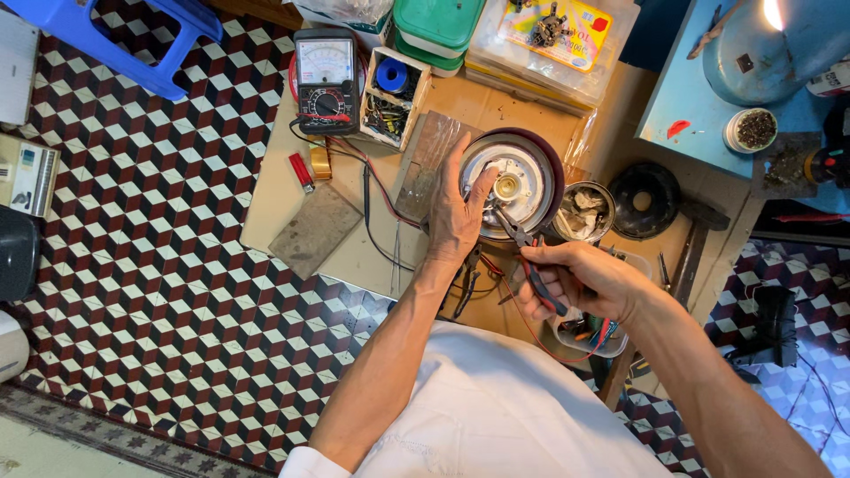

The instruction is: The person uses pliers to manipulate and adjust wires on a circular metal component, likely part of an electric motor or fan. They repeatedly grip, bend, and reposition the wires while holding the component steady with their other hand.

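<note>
White cloth over the person's lap fills the near middle, both bare forearms reaching out from it. On the right, the right hand is closed round the red and dark handles of a pair of pliers, whose thin nose points up and left onto the round metal appliance base. Just under that hand sits a clear plastic tray of small parts, at the near right edge of the surface. The left hand lies flat on the left rim of the round base, fingers spread and pressing on it, thumb toward the pale hub in the middle.

Left of the left hand, black and red leads trail across the wood, past a grey slab that lies at the near left edge; a small red lighter lies just beyond it. That left stretch of surface is the roomiest. Right of the base stand a small tin of scraps and a black ring-shaped part, close together.

Farther off, an analogue multimeter and a small open box with a blue spool stand side by side, with green lidded tubs and a clear parts case crowding the far edge. Chequered floor tiles spread left, a blue plastic stool at the far left.
</note>
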